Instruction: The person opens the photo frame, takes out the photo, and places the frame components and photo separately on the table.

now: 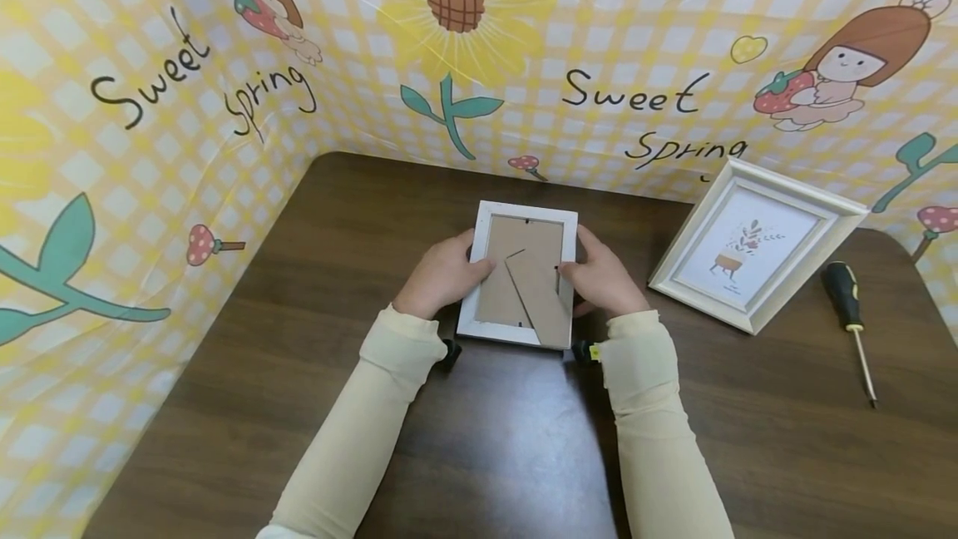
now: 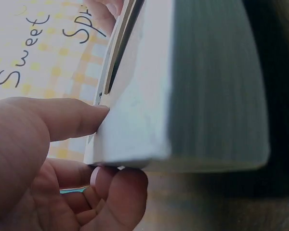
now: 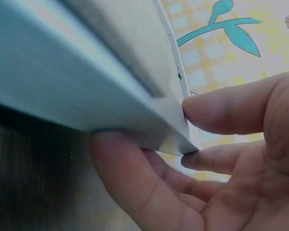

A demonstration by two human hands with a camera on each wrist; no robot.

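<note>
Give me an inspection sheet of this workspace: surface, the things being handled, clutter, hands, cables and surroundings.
Surface: dark brown wooden table, bare in front of the person.
Job's things: white picture frame held back-side up, its cardboard backing and easel stand facing the camera.
Clutter: second white frame with a plant print, propped at the right; screwdriver with black and yellow handle lying beside it.
Grippers: left hand grips the frame's left edge, thumb on the back; right hand grips the right edge likewise.
Cables: nothing seen.
Surroundings: yellow checked backdrop with flowers, cartoon girls and "Sweet Spring" lettering, around the table's left and far sides.
</note>
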